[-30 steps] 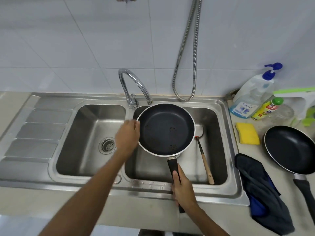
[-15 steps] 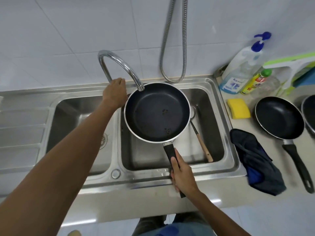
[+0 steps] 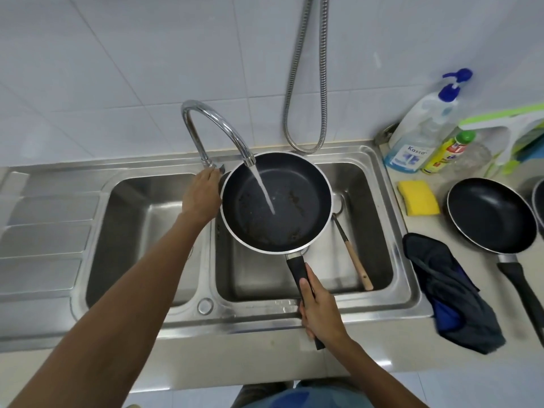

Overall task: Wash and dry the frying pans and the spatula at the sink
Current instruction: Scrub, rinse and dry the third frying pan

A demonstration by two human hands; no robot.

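My right hand (image 3: 319, 309) grips the black handle of a dark frying pan (image 3: 300, 219), holding it level over the right sink basin (image 3: 371, 231). Water streams from the curved tap (image 3: 216, 128) into the pan, which has brown bits of residue on it. My left hand (image 3: 201, 195) holds the tap lever at the tap's base. A spatula (image 3: 354, 260) with a wooden handle lies in the right basin, its head partly hidden under the pan. A second black frying pan (image 3: 491, 216) rests on the counter to the right.
A yellow sponge (image 3: 418, 197) lies on the counter beside the sink, with a dark cloth (image 3: 450, 290) in front of it. Soap bottles (image 3: 418, 134) stand at the back right. The left basin (image 3: 141, 231) and the drainboard (image 3: 44, 237) lie to the left. A metal hose (image 3: 306, 83) hangs on the wall.
My left hand moved from the pan's rim up to the tap lever, and water now runs into the pan. My right hand kept its hold on the handle.
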